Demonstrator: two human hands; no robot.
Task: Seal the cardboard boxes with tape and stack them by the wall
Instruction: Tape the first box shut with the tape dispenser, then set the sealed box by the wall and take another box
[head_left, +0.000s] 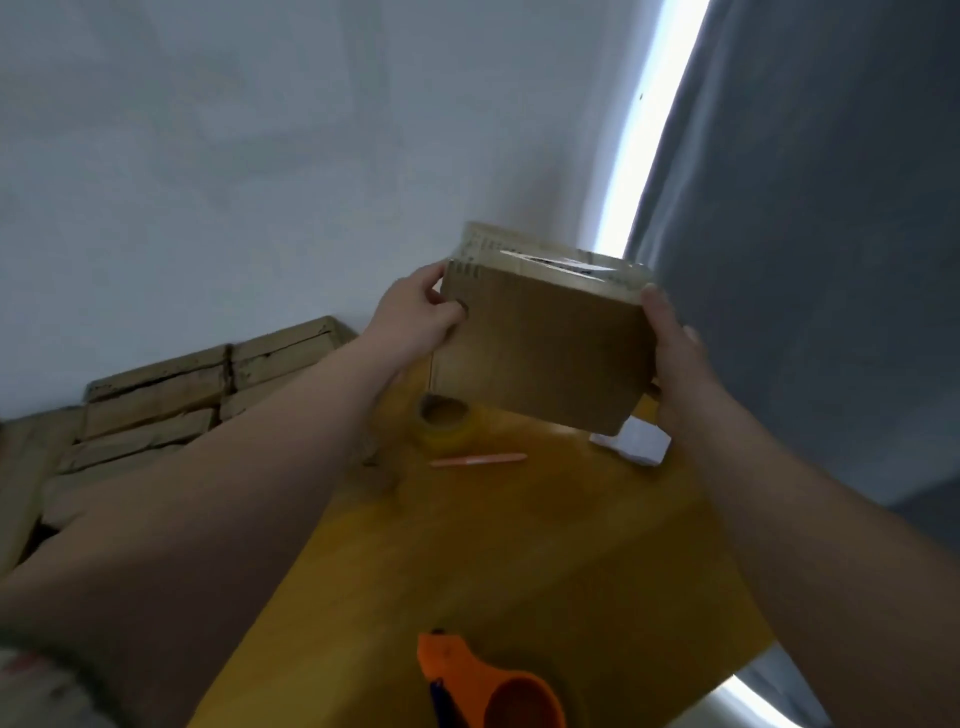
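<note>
The cardboard box (545, 343) is held up in the air, tilted, with clear tape glinting across its top face. The left hand (415, 317) takes the box's left edge, thumb on the near face and fingers curled round the corner. The right hand (680, 374) clasps the box's right side, so each grip is closed on the box.

Below the box lies the yellow surface (519, 561). A tape roll (447, 421) sits just under the box's lower left corner, and a thin strand runs up from it toward the box. An orange pen (478, 460) lies a little nearer than the roll, and a white sheet (636, 441) shows under the box's lower right corner. Well below the box, at the near edge, is an orange tape dispenser (488, 686).

Left of the box, lower down, stacked boxes (156, 405) stand against the white wall (260, 156). To the box's right hangs a grey curtain (805, 260).
</note>
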